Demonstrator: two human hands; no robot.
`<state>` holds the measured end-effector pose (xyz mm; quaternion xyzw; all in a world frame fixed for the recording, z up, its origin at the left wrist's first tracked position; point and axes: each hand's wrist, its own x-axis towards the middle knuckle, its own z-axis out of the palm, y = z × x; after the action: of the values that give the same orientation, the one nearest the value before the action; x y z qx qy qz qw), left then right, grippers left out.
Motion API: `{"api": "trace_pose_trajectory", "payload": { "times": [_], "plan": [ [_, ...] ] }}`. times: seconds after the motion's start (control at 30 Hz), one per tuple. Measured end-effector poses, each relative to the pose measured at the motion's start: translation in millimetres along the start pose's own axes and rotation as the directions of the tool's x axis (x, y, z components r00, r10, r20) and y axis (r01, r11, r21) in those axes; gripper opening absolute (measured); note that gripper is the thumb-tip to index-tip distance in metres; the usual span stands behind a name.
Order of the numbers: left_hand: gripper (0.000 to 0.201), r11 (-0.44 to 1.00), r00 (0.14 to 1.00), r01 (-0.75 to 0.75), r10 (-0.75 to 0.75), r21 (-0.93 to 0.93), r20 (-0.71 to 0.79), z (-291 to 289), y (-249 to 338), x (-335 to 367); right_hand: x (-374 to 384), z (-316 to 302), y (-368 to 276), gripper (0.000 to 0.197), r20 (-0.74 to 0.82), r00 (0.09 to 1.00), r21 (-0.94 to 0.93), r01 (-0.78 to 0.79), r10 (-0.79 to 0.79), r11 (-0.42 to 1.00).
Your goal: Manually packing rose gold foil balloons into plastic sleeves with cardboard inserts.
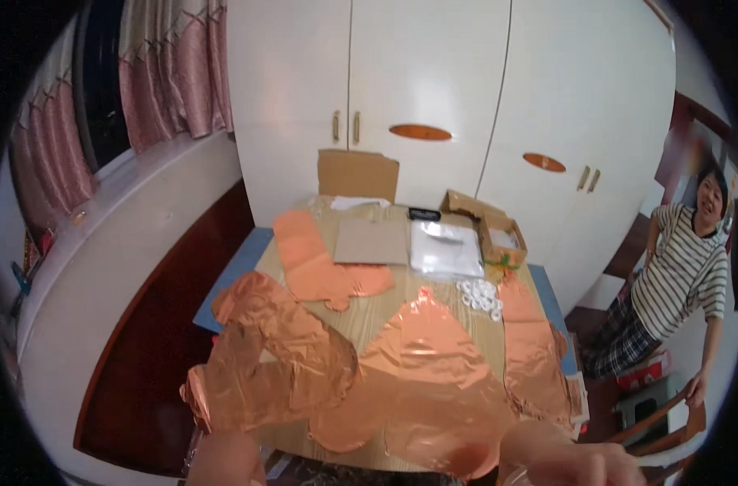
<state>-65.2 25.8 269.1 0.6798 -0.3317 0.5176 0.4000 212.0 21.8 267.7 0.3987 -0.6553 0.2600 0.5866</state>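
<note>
Several coppery foils (450,364) on a table (375,314)

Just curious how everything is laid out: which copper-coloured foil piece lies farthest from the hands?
The back-left foil piece: only it lies beside the greyish board; the rest reach nearer the table's front edge.

Left hand (227,463) and right hand (578,463) low in view, orange foil pieces (443,356) on a table (371,314), white rings (481,296), standing person (677,279)
</note>
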Motion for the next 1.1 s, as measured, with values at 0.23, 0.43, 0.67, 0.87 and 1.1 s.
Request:
{"api": "trace_pose_trajectory", "payload": {
  "times": [0.23,0.43,0.67,0.87,1.1],
  "plan": [
    [0.041,0.873,0.833,0.465,-0.488,0.148,0.261,-109,33,-123,-122,-85,126,0.022,-0.244,0.417,-0.165,-0.908,0.876,0.386],
    [0.035,-0.015,0.232,0.947,-0.66,0.322,-0.714,-199,-64,-139,-297,-168,249,0.035,-0.246,0.178,-0.853,-0.506,0.953,-0.126],
    [0.036,-0.384,0.26,0.703,-0.645,0.599,-0.718,-286,-80,-276,-347,-156,310,0.022,-0.135,0.016,-0.984,-0.122,0.991,-0.132],
    [0.029,-0.388,0.311,0.715,-0.568,0.582,-0.762,-289,-108,-297,-357,-168,308,0.02,-0.387,0.1,-0.879,-0.341,0.917,-0.334],
    [0.031,-0.405,0.285,0.752,-0.513,0.521,-0.81,-287,-124,-286,-361,-177,305,0.02,-0.526,0.166,-0.672,-0.682,0.834,-0.288]
  ]
}}
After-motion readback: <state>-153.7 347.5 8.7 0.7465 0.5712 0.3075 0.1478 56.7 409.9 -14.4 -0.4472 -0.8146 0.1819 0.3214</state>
